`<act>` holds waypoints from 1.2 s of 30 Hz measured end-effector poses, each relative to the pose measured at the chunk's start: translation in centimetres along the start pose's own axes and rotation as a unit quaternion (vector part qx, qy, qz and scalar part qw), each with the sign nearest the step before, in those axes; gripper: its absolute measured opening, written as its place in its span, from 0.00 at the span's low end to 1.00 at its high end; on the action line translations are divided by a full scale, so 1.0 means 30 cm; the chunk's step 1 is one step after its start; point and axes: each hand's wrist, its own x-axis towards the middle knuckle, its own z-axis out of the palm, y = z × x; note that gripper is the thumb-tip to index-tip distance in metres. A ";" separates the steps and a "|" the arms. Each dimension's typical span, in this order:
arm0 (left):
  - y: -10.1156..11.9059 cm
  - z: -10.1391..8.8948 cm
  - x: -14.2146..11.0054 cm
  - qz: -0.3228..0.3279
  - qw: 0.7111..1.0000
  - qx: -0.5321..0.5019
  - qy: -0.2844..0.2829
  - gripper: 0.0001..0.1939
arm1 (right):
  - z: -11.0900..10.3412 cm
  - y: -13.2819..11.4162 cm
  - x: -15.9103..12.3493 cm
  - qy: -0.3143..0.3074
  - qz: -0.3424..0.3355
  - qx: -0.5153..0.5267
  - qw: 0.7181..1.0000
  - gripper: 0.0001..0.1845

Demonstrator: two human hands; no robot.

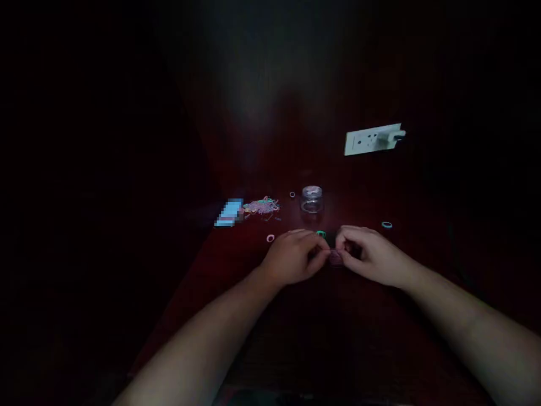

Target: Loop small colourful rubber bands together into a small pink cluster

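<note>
My left hand (293,258) and my right hand (374,256) meet low over the dark red table, fingertips pinched close together. Between them is a small purplish bundle of thin strands (336,257), gripped from both sides; the dim light hides its exact kind. Just beyond my fingers lies a green ring-shaped band (322,233). A pink ring-shaped band (270,238) rests left of my left hand, and a pale green one (386,225) lies beyond my right hand.
A clear jar with a pale lid (311,200) stands behind my hands. Left of it are a small pale ring (292,194), a pile of thin colourful bands (262,206) and a blurred bright phone-like rectangle (229,212). A white socket panel (366,141) holds a plug (395,136).
</note>
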 end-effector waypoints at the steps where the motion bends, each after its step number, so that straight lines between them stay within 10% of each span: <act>1: 0.000 0.000 -0.001 0.001 1.000 -0.001 0.001 0.06 | 0.001 0.001 0.002 0.000 0.000 0.000 1.000 0.05; 36: -0.036 0.029 -0.009 -0.047 0.999 -0.009 -0.012 0.05 | -0.007 0.061 -0.002 -0.057 0.061 -0.088 0.993 0.06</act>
